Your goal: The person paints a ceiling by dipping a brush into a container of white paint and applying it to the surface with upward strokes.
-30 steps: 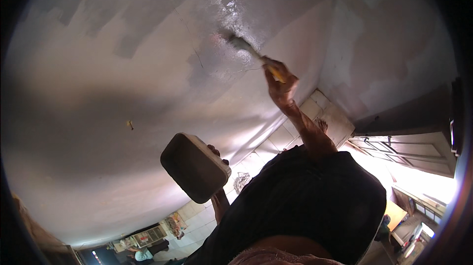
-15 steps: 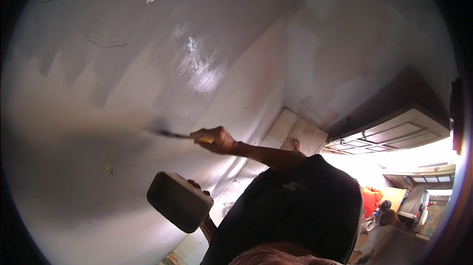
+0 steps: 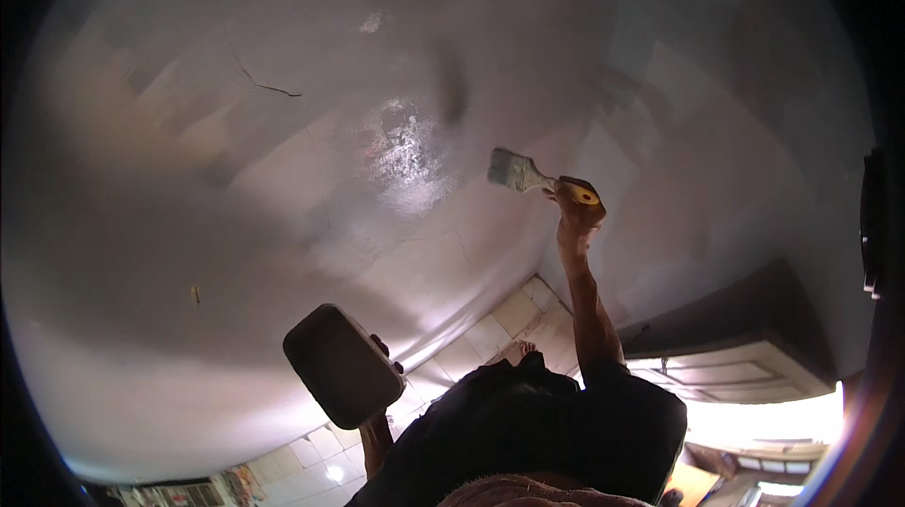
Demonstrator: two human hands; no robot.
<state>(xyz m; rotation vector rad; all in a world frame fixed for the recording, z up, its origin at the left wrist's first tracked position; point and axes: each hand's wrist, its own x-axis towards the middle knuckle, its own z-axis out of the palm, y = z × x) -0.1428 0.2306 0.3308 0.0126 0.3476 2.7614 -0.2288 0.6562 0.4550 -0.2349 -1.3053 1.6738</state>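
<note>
My right hand (image 3: 577, 207) is closed round the handle of a flat paintbrush (image 3: 514, 171), whose yellow handle end shows at the fist. That arm reaches up, and the bristles point left toward the wall (image 3: 377, 257); whether they touch it I cannot tell. Lower down, my left hand (image 3: 383, 349) grips the right side of a dark rectangular tub (image 3: 337, 367) with rounded corners. The shadowed tub does not show what it contains. Darker, wet-looking grey paint covers the upper wall in uneven strokes, with a shiny patch left of the brush.
An adjoining wall (image 3: 679, 196) meets this one at a corner on the right. A white panelled door (image 3: 745, 370) stands beside bright light at lower right. Pale tiles (image 3: 514, 312) run along the floor. A thin crack (image 3: 275, 89) and a small yellowish fitting (image 3: 197, 295) mark the wall.
My right hand has carried the paintbrush up and to the right, away from the lower wall. The tub stays in my left hand at nearly the same place. The view has turned.
</note>
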